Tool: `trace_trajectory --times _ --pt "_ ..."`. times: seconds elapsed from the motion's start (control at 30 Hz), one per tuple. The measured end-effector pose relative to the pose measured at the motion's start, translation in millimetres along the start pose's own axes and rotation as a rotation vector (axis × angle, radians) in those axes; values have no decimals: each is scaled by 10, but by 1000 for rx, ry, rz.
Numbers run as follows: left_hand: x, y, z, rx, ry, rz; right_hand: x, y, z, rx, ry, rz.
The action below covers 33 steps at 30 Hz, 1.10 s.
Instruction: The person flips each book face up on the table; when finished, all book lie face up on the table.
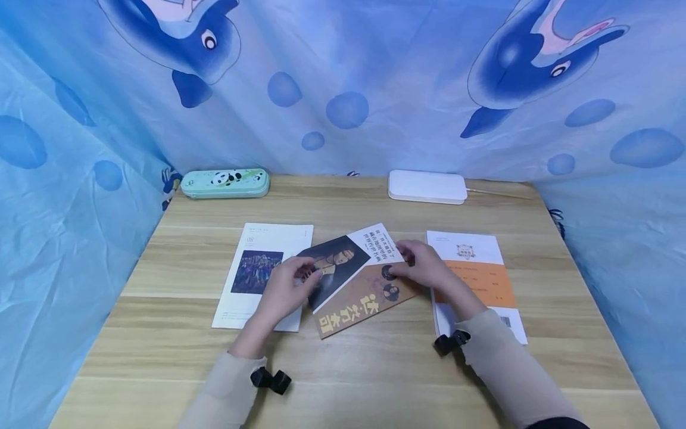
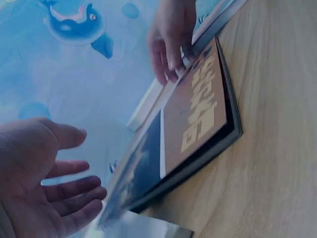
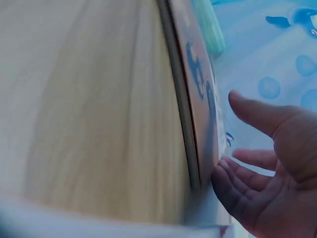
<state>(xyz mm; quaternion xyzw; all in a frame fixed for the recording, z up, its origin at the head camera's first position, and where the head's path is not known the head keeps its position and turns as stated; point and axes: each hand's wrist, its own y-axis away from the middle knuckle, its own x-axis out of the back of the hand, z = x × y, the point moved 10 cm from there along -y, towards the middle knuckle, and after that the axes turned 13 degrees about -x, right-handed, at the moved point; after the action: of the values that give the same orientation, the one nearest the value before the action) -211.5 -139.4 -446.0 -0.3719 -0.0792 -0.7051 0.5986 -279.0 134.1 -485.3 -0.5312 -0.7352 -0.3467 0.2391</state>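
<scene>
Hands (image 1: 284, 292) (image 1: 423, 265) apparently touching brown book (image 1: 364, 298)

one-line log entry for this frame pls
left hand: open, fingertips at brown-covered book left edge | right hand: open, fingers on its right edge | book: flat, skewed on wooden table, between two white booklets

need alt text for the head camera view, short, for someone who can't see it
Two hands, left hand and right hand, touch the ends of a brown book lying askew mid-table between a white booklet and an orange-banded book. A panda pencil case and a white box sit at the wooden table's far edge, before a dolphin-print cloth.
</scene>
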Motion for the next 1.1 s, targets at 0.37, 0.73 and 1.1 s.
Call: trace_trajectory --times 0.37,0.73,1.1 --pt "-76 -100 -186 38 -18 -10 -109 280 -11 -20 138 -120" --pt "-113 -115 -264 49 -83 -42 -47 277 -37 1 244 -14" --pt "-66 19 -293 69 -206 -33 163 163 -18 20 282 146"
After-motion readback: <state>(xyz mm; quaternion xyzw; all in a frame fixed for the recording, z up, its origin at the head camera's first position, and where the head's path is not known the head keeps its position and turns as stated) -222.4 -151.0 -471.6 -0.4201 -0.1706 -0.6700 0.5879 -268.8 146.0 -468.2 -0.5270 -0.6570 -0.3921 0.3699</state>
